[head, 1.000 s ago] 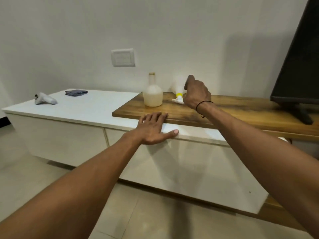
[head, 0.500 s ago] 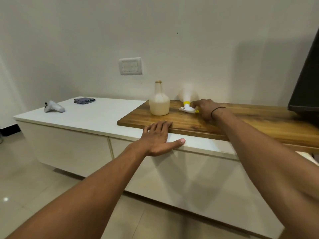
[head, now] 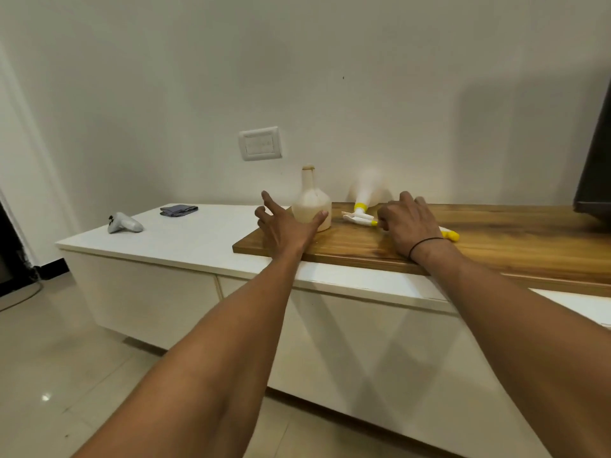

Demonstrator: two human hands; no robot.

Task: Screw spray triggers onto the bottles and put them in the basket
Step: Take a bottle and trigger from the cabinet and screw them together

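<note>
Left hand (head: 287, 223) spread wide beside the bottle (head: 312, 202); right hand (head: 407, 223) right of it, gripping a spray trigger (head: 358, 218).

Home living room, I'd say.
I see a low white media cabinet (head: 185, 259), wood top (head: 496, 239), probably a TV (head: 595, 166) at the edge, wall switch plate (head: 260, 143), tiled floor (head: 66, 375).

A grey controller (head: 124, 223) and folded dark cloth (head: 179, 210) lie on the white cabinet (head: 185, 239).
</note>
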